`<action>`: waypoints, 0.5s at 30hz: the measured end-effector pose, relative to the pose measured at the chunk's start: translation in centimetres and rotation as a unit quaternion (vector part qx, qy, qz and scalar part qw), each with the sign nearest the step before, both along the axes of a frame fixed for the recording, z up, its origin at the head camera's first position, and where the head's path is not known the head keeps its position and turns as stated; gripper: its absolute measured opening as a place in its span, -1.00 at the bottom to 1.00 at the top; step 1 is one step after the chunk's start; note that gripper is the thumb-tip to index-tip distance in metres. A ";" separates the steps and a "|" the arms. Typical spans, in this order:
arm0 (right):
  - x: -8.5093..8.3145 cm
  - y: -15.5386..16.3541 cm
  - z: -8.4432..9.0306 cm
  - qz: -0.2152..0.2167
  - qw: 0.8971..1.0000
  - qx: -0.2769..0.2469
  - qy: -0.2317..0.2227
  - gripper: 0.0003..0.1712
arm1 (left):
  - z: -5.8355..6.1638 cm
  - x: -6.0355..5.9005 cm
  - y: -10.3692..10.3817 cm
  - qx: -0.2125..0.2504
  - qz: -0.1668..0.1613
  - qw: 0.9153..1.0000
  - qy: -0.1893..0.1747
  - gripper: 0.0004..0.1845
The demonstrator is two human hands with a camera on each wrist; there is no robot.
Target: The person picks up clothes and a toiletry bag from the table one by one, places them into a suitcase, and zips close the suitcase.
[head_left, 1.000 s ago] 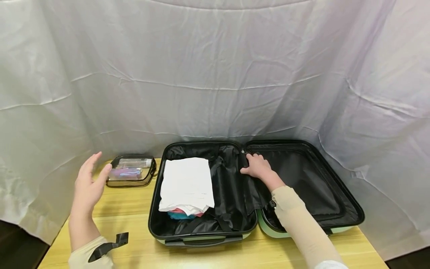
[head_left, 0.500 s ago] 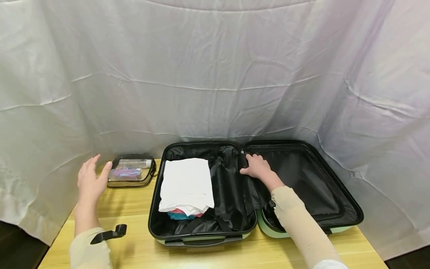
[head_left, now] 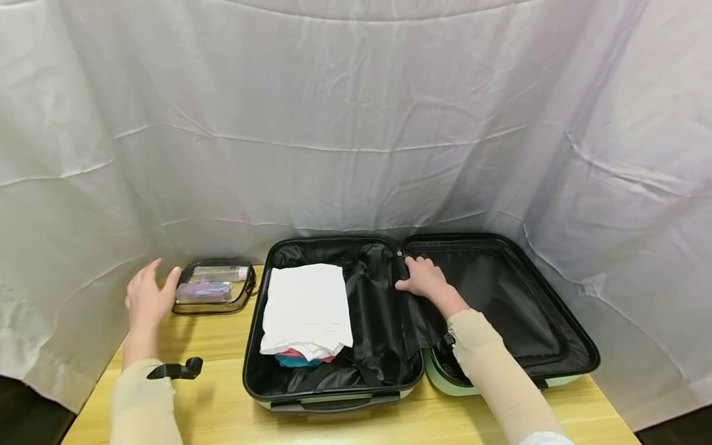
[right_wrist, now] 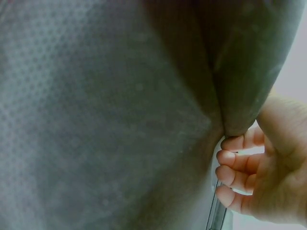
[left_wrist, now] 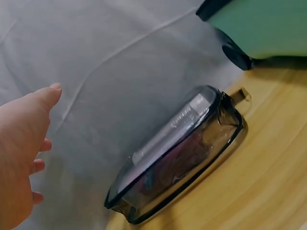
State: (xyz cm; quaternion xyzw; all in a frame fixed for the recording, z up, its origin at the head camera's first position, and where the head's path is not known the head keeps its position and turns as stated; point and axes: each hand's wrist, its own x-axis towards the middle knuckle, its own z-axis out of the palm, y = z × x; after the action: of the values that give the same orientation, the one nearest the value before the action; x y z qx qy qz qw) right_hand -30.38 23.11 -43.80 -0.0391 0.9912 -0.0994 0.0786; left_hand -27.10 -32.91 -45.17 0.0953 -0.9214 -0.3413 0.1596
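A mint-green suitcase (head_left: pixel 445 383) lies open on the wooden table, both halves lined in black. In its left half a folded white cloth (head_left: pixel 306 306) sits on pink and blue garments (head_left: pixel 303 358). At the hinge my right hand (head_left: pixel 423 279) grips the edge of the black lining flap (head_left: pixel 414 321); the right wrist view shows its fingers (right_wrist: pixel 232 173) curled round that flap (right_wrist: pixel 120 120). My left hand (head_left: pixel 146 296) hovers open just left of a clear toiletry bag (head_left: pixel 214 287), not touching it. The left wrist view shows the same hand (left_wrist: pixel 21 153) and bag (left_wrist: pixel 177 153) apart.
A white cloth backdrop (head_left: pixel 356 123) hangs close behind the table (head_left: pixel 222 408) and wraps round both sides. The toiletry bag stands against it at the back left. A black strap (head_left: pixel 175 371) sticks out from my left wrist. The suitcase's right half holds only lining.
My left hand has dropped lower and drawn closer to the toiletry bag. The right hand has stayed on the lining flap at the hinge.
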 end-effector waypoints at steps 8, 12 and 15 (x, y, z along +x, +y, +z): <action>-0.1 0.0 0.0 -0.004 1.000 -0.001 -0.004 -0.12 | -1.3 -2.3 -0.8 -0.012 0.011 1.000 -0.013 -0.21; 0.0 0.0 0.0 -0.005 1.000 -0.002 -0.001 -0.12 | -2.3 -3.3 -0.7 -0.011 0.022 0.999 -0.024 -0.20; 0.0 -0.1 -0.1 -0.004 1.000 -0.002 0.001 -0.11 | -2.9 -3.8 -0.8 -0.003 0.029 0.999 -0.043 -0.19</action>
State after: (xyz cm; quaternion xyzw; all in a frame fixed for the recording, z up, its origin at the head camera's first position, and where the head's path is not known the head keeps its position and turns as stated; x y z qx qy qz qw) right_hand -30.42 23.02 -43.93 -0.0352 0.9912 -0.1018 0.0770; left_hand -30.87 -33.67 -48.03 0.1363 -0.9251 -0.3297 0.1299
